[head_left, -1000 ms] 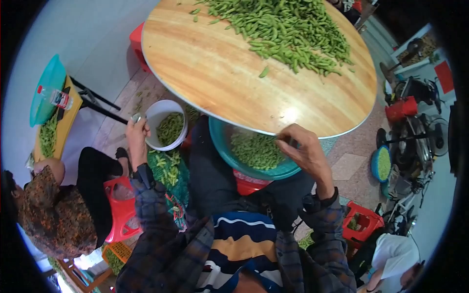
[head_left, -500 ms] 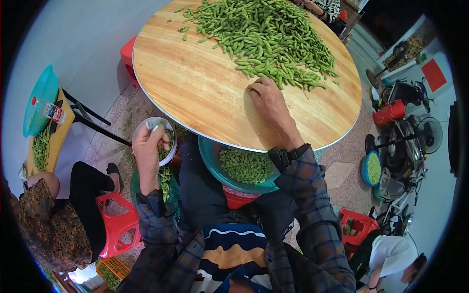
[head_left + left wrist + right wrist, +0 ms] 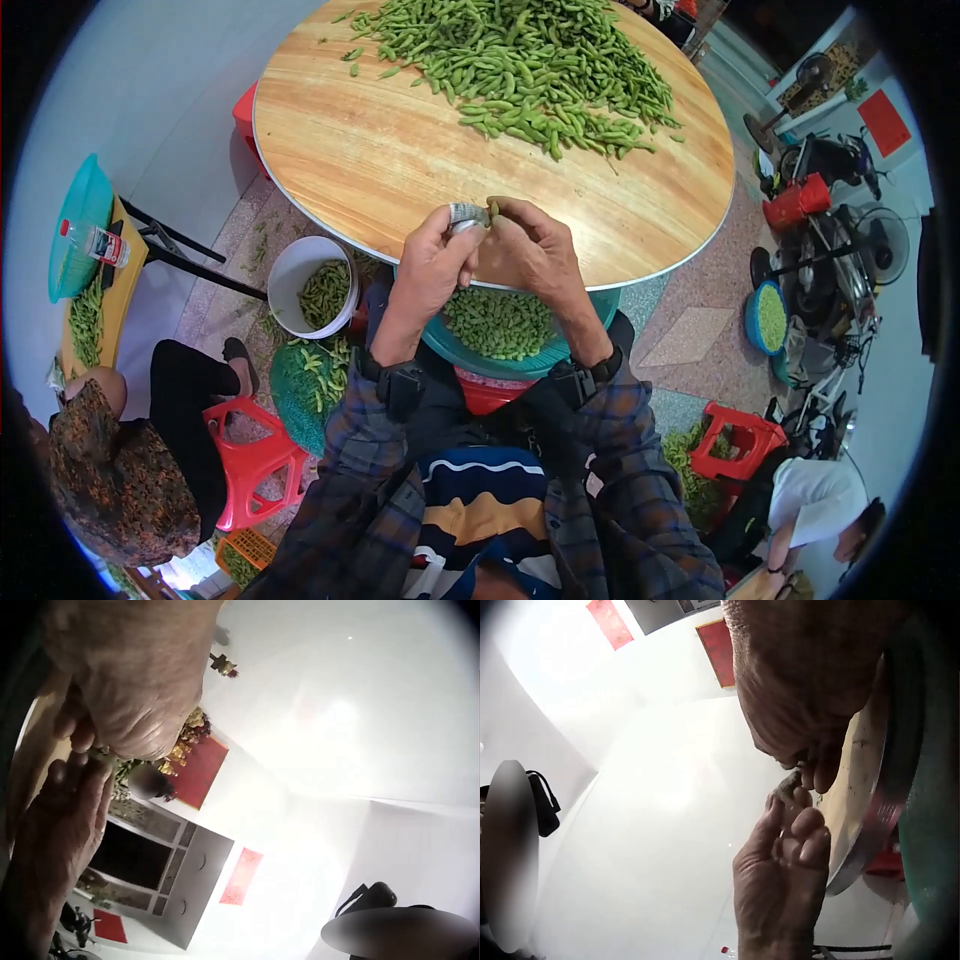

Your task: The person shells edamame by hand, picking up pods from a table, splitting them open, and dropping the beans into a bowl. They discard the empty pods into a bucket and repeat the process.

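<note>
Bean pod held above the near edge of the round wooden surface (image 3: 380, 170). The green bean pod (image 3: 494, 208) lies at the meeting fingertips: my right hand (image 3: 543, 255) pinches it between thumb and forefinger, and my left hand (image 3: 424, 277), fingers curled, pinches at its other end. I judge the pod very light, its husk pliant but tough, perhaps slick if damp, the beans inside easily bruised; I would grip it near the tips, lightly. Loose pods (image 3: 520, 75) lie heaped beyond; the teal basin (image 3: 440, 345) below holds shelled beans (image 3: 500, 322). Fingers mask most of the pod's length. I cannot identify the silvery covering (image 3: 466, 216) at the left fingertips. The heap's far edge is cut off; both wrist views show the contact darkly.
</note>
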`<state>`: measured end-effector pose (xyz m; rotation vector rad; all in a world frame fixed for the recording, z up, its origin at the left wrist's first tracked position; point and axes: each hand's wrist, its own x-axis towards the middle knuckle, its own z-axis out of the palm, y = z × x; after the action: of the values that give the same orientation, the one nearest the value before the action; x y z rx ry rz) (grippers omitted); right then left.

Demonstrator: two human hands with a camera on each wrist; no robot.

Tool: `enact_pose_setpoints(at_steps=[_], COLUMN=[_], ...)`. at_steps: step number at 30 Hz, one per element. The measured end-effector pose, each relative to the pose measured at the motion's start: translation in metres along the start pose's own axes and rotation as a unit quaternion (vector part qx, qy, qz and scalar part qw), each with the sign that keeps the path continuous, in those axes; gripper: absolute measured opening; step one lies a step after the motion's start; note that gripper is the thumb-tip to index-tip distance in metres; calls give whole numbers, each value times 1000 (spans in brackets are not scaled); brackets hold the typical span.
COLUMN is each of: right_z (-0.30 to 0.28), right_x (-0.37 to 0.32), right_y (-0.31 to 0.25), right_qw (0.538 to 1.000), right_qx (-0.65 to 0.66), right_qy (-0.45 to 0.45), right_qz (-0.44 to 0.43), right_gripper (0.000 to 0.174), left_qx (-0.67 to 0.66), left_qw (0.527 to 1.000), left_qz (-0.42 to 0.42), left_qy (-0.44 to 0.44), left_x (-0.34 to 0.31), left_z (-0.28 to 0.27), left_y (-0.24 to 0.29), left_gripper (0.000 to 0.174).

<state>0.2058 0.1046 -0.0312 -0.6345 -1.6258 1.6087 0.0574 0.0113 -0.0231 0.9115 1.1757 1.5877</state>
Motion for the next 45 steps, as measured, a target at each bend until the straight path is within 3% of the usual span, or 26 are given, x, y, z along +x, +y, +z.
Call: enact_pose_setpoints(at_steps=[6, 8, 23, 33, 45], right_z=[2, 0, -2, 1, 3], right_x=[-13, -13, -28, -32, -30], right_y=[-4, -3, -13, -19, -13], right_qw=[989, 954, 922, 934, 908], right_qx=[-102, -231, -315, -300, -355], right_qy=[35, 40, 0, 9, 2], right_qz=[-103, -187, -223, -191, -224], right_gripper=[30, 30, 41, 39, 39], left_qx=[14, 23, 9, 17, 8], left_qw=[1000, 1000, 1000, 999, 1000], left_qz=[2, -2, -2, -30, -22], left_qy=[1, 4, 7, -2, 10], left_x=[-4, -6, -10, -13, -11], left_z=[7, 8, 12, 10, 11], left_y=[-5, -2, 3, 7, 3], left_gripper=[18, 18, 12, 17, 16])
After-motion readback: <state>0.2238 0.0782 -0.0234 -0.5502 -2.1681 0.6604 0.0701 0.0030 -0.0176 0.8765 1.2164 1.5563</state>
